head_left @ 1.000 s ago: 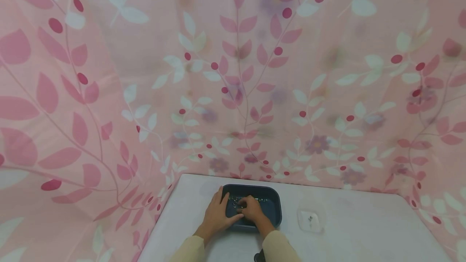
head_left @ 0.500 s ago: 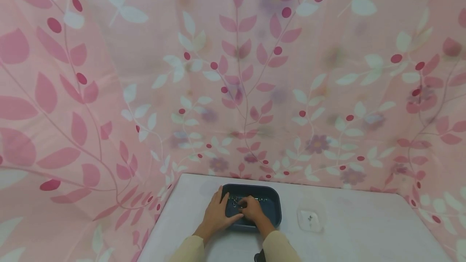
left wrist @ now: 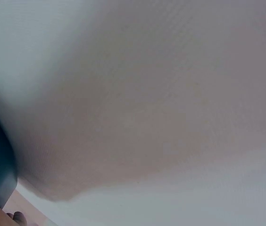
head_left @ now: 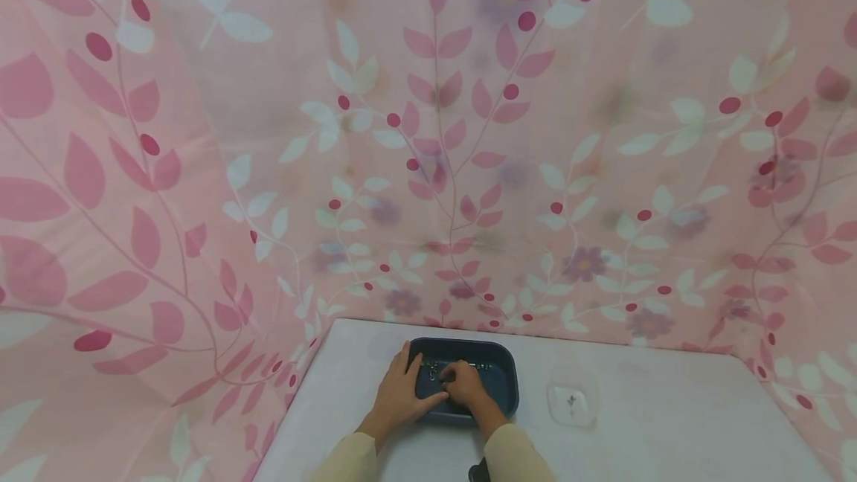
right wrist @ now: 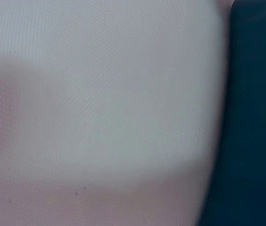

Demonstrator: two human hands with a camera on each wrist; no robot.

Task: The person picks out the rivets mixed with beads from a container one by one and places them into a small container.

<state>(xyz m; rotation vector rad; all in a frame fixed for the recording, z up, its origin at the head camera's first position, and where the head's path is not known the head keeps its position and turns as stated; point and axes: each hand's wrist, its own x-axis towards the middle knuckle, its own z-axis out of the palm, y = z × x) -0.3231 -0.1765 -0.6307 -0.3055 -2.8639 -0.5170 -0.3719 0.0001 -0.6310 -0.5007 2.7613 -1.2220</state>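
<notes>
A dark blue tray [head_left: 506, 385] with raised walls stands on the white table. My left hand [head_left: 399, 390] rests over the tray's left side, its fingers straight and spread, the thumb reaching toward the right hand. Inside the tray my right hand [head_left: 463, 385] points down with bent fingers, its fingertips at several small shiny metal pieces [head_left: 431, 376]. Whether a piece is between those fingertips is too small to tell. More little pieces lie in a line along the tray's far part. The tray's outer wall [right wrist: 255, 117] fills the right side of the right wrist view.
Right of the tray, a small clear dish [head_left: 569, 405] holds a few tiny dark pieces. A black object [head_left: 478, 471] shows beside the right sleeve. Pink leaf-patterned cloth [head_left: 455, 169] hangs behind and beside the white table [head_left: 656, 407].
The right hand's fingertips shift slightly among the small metal pieces. The left hand, tray and clear dish stay put.
</notes>
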